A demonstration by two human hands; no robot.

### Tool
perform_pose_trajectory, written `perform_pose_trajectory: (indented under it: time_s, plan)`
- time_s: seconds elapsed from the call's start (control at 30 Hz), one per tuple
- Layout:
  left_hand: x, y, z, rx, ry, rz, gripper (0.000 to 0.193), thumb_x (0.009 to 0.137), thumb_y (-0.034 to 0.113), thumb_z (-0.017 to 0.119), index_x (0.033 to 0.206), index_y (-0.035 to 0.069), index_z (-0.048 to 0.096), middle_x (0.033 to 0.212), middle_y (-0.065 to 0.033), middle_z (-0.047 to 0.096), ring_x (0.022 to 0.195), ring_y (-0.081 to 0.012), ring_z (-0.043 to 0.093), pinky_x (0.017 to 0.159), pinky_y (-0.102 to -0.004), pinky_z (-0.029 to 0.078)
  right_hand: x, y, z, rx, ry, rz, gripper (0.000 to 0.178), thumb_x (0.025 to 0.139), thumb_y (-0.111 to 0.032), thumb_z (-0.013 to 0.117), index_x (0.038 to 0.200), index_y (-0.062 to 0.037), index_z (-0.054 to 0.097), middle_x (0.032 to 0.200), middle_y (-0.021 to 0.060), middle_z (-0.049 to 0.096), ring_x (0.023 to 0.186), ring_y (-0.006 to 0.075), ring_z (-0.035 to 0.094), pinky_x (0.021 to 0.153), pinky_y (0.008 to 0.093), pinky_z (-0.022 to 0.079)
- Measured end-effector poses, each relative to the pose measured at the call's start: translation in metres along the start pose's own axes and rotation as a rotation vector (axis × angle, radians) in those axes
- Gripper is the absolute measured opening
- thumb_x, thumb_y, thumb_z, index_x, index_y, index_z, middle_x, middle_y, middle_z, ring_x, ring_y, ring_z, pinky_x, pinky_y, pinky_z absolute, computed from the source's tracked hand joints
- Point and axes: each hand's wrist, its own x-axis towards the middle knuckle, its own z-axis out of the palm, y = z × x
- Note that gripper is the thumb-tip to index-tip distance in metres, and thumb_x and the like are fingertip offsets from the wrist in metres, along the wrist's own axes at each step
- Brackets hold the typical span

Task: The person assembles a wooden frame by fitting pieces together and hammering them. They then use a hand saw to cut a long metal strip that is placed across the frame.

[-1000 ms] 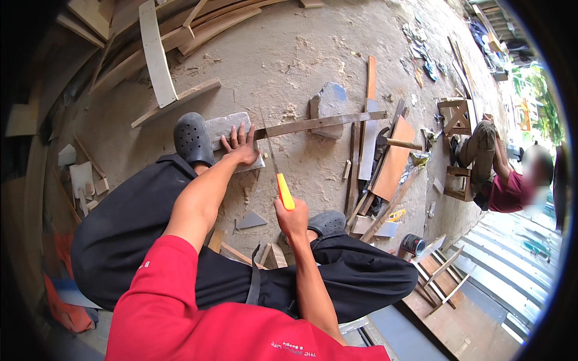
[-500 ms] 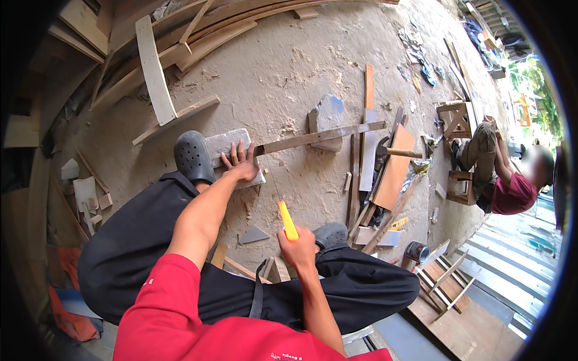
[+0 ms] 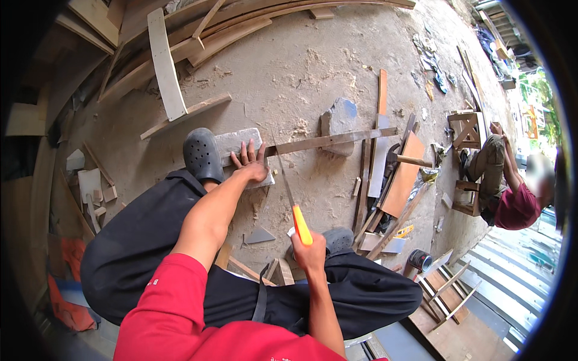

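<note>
My left hand (image 3: 251, 169) lies with fingers spread, pressing on a long wooden strip (image 3: 331, 141) over a pale block (image 3: 238, 139). Farther right, the strip rests across a second block (image 3: 339, 115) with a blue patch. My right hand (image 3: 309, 251) is closed round the yellow handle (image 3: 301, 225) of a handsaw. Its thin blade (image 3: 287, 185) points away from me and crosses the strip just right of my left fingers. How deep the teeth sit in the wood is too small to tell. My grey clog (image 3: 203, 155) stands against the left block.
A hammer (image 3: 414, 160) lies among boards and strips on the right, near a brown panel (image 3: 402, 177). A can (image 3: 419, 260) stands closer to me. Planks (image 3: 165, 66) lie at the far left. Another person (image 3: 512, 192) sits at the right beside a wooden frame (image 3: 466, 129).
The whole view has shifted a little, so things appear farther right. The saw blade shows more clearly now. Both hands keep their holds, with little movement relative to the strip.
</note>
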Motion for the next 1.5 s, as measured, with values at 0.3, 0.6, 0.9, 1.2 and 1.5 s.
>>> perform_pose_trajectory:
  time_s: [0.3,0.6,0.9,1.2,1.5]
  plan:
    - [-0.002,0.001,-0.002,-0.017,-0.023,-0.013,0.085,0.092,0.048,0.047,0.151,0.029,-0.011,0.153,-0.0142,-0.030,0.138,-0.0389,-0.031,0.101,-0.0693,-0.016,-0.008,0.004,-0.003,-0.028,-0.002,-0.035,0.025,0.079,-0.020,0.063,0.069,0.0037,0.061,0.051,0.0127,0.053,0.047,0.0203,0.056,0.049,0.0356,0.043]
    - [0.007,-0.005,0.003,0.044,-0.001,-0.056,0.088,0.089,0.054,0.047,0.151,0.031,-0.011,0.153,-0.0112,-0.031,0.139,-0.0376,-0.030,0.102,-0.0700,-0.014,0.001,-0.031,-0.014,-0.071,-0.045,-0.011,0.028,0.078,-0.025,0.063,0.073,0.0021,0.063,0.065,0.0238,0.060,0.063,0.0408,0.062,0.058,0.0453,0.047]
    - [0.011,0.002,0.003,0.073,-0.033,-0.016,0.094,0.089,0.054,0.048,0.149,0.026,-0.018,0.151,-0.0169,-0.033,0.136,-0.0412,-0.034,0.101,-0.0701,-0.014,0.028,-0.001,0.008,0.004,0.028,-0.097,0.028,0.077,-0.024,0.065,0.072,0.0030,0.061,0.064,0.0225,0.059,0.059,0.0394,0.060,0.057,0.0431,0.046]
    - [0.007,0.006,0.001,0.082,-0.032,-0.040,0.096,0.089,0.054,0.048,0.149,0.022,-0.019,0.151,-0.0173,-0.033,0.136,-0.0408,-0.034,0.102,-0.0700,-0.013,0.017,-0.008,-0.004,0.004,-0.030,0.014,0.027,0.077,-0.028,0.064,0.083,-0.0018,0.067,0.070,0.0228,0.063,0.066,0.0414,0.062,0.062,0.0468,0.050]
    - [0.011,-0.001,0.003,0.125,-0.040,-0.052,0.098,0.088,0.056,0.049,0.148,0.021,-0.021,0.149,-0.0194,-0.035,0.136,-0.0412,-0.034,0.103,-0.0690,-0.013,0.011,-0.019,-0.016,-0.009,-0.059,0.041,0.029,0.077,-0.030,0.063,0.087,-0.0038,0.069,0.072,0.0230,0.064,0.069,0.0417,0.063,0.067,0.0481,0.051]
